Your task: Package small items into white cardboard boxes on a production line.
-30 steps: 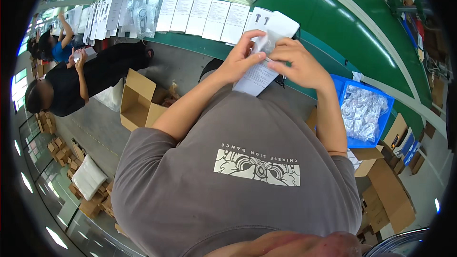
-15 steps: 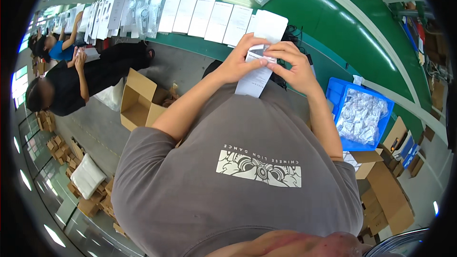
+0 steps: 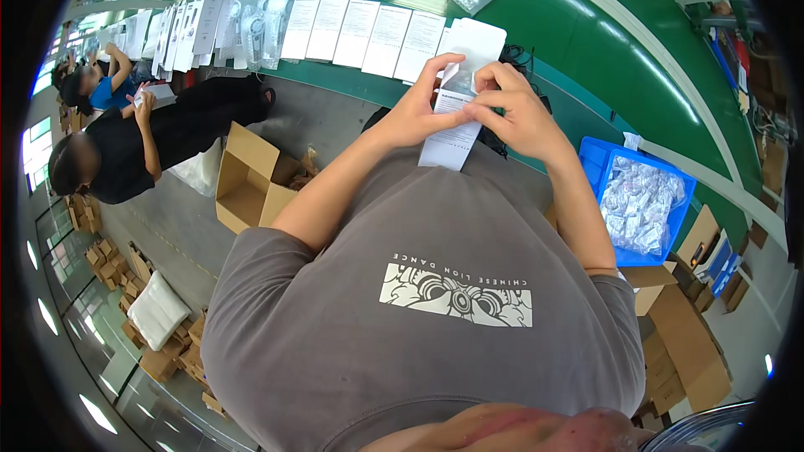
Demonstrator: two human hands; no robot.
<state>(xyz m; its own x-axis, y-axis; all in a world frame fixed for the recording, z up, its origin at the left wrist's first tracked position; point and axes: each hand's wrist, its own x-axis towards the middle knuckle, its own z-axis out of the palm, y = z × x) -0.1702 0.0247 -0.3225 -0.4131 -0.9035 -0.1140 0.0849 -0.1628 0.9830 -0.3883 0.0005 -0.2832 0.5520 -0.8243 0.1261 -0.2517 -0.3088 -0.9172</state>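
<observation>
A narrow white printed box (image 3: 446, 141) stands in front of my chest at the edge of the green bench. My left hand (image 3: 416, 110) grips its left side, the thumb across the printed face and the index finger raised at the upper end. There a white flap (image 3: 452, 75) sticks up. From the right, my right hand (image 3: 519, 113) holds the box near the same end, thumb and fingers curled in against its edge. What lies between those fingertips is hidden. Just beyond my hands is a larger blank white piece (image 3: 479, 40), flat on the bench.
Printed white leaflets (image 3: 347, 29) lie in an overlapping row, with upright boxes (image 3: 201, 25) and bubble-wrapped items (image 3: 266, 29) to their left. A blue bin (image 3: 595, 163) of small clear packets stands right. Black cables (image 3: 519, 59) lie behind my right hand. Co-workers (image 3: 109, 155) are at left.
My fingers have moved apart at the box's upper end. A white flap now stands up there, and my left index finger is higher. More of the printed face shows.
</observation>
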